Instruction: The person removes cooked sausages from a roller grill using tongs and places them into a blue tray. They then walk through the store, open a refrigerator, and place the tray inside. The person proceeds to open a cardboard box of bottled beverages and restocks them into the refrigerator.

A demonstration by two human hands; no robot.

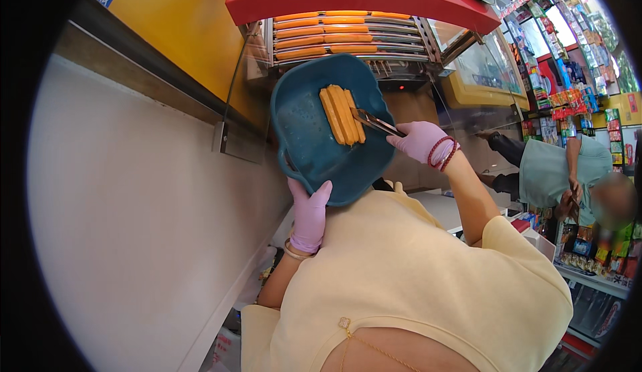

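While the gloved left hand (309, 217) grips the near edge of a blue plastic basin (301, 108), the gloved right hand (422, 142) grasps metal tongs (378, 123), their tips against orange sausages (342, 119) inside it, upper centre of the frame.

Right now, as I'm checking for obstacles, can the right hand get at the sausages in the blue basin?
Probably yes, by tongs: the right hand holds the tongs with their tips at the sausages, and the blue basin is open on top.
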